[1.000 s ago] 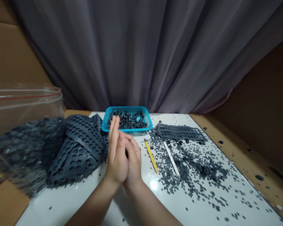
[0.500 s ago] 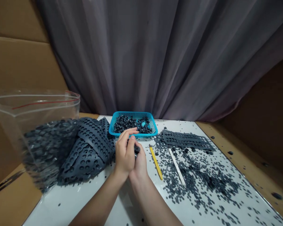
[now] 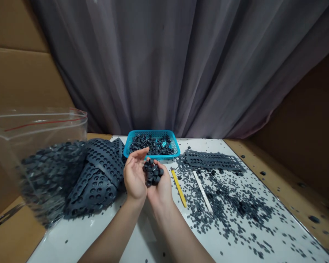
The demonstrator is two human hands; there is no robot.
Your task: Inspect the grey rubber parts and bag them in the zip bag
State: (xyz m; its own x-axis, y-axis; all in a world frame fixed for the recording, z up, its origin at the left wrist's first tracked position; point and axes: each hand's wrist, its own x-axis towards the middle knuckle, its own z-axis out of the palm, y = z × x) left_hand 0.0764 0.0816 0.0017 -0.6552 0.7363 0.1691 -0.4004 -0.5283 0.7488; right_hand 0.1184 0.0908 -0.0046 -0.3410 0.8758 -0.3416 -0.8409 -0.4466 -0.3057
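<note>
Left hand [image 3: 135, 179]: loosely open and hollowed, fingers curving inward, just short of the blue basket [image 3: 164, 157] on its near side; the heel of the palm meets that of its partner.

Right hand [image 3: 160, 190]: cupped, palm up, on the same near side of the basket; holds a small heap of dark pieces [image 3: 153, 172] — chunky, clustered, some with holes. How much of the heap the left fingers bear cannot be told.

Blue basket: openwork sides, partly filled with similar loose pieces; part of its near rim lies behind the left fingertips.

Left of the basket: a bundle of perforated dark sheets [image 3: 98, 179], lower layers hidden; beyond it, a clear zip bag [image 3: 50, 171] with many dark pieces, blurred through the plastic and cut off by the frame.

Right of the basket: flat perforated strips [image 3: 214, 160], overlapping, their number hard to make out. Nearer than these — a yellow stick [image 3: 178, 189], a white stick [image 3: 203, 191] and a wide scatter of small dark discs [image 3: 222, 206], too fine to count.

Behind the basket: a grey curtain [image 3: 153, 73].

Forearms: cut off at the lower edge.
</note>
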